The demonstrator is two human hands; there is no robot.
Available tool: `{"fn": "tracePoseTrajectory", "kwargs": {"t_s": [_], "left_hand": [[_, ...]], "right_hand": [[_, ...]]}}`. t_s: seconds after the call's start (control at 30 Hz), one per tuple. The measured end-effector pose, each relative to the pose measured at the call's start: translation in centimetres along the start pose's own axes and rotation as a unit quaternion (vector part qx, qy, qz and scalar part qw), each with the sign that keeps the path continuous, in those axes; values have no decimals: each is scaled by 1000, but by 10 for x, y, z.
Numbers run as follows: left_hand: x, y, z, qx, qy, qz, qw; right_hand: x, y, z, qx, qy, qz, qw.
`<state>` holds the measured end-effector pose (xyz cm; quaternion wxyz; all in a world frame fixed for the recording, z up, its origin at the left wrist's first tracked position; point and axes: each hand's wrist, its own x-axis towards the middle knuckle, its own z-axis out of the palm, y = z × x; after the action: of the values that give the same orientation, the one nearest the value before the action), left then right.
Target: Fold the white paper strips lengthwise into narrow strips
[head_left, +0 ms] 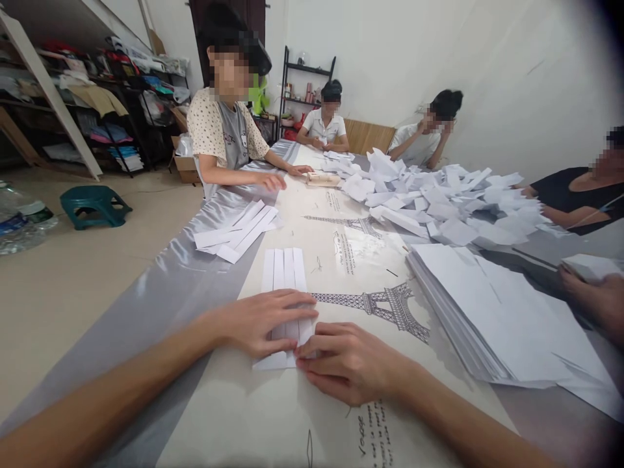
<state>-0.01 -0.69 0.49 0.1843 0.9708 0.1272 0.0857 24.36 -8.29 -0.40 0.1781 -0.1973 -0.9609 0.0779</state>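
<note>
A white sheet of paper with lengthwise pleats [283,266] lies on the printed table covering in front of me. My left hand [266,318] rests flat across its middle, fingers stretched out to the right. At the sheet's lower right edge, my right hand [348,361] has its fingertips pinched together on the paper. Beyond the pleated sheet, to the left, several folded paper strips [238,231] lie overlapping.
A thick stack of white paper [492,312] sits to my right. Behind it rises a heap of folded papers [439,195]. Several people sit around the table; one at left reaches a hand [270,181] over it. A green stool [95,205] stands on the floor.
</note>
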Motion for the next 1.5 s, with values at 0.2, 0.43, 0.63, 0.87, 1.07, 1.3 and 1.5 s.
{"fn": "tracePoseTrajectory", "kwargs": {"t_s": [0.2, 0.43, 0.63, 0.87, 1.07, 1.3, 1.5], "left_hand": [[0, -6, 1, -18, 6, 20, 1000], [0, -7, 0, -35, -4, 10, 999], [-1, -5, -2, -42, -13, -4, 999], [0, -5, -5, -35, -33, -26, 999], [2, -8, -2, -54, -35, -31, 997], [2, 2, -2, -33, -37, -27, 998], [1, 1, -1, -50, -44, -42, 997]], "right_hand": [[-1, 3, 6, -21, 41, -16, 999], [2, -4, 4, -31, 69, -10, 997], [1, 3, 2, 54, 34, 23, 998], [-6, 10, -2, 183, 0, 74, 980], [-2, 0, -5, 70, 1, 56, 996], [-4, 4, -3, 101, 0, 53, 993], [-7, 7, -5, 180, 0, 79, 981]]}}
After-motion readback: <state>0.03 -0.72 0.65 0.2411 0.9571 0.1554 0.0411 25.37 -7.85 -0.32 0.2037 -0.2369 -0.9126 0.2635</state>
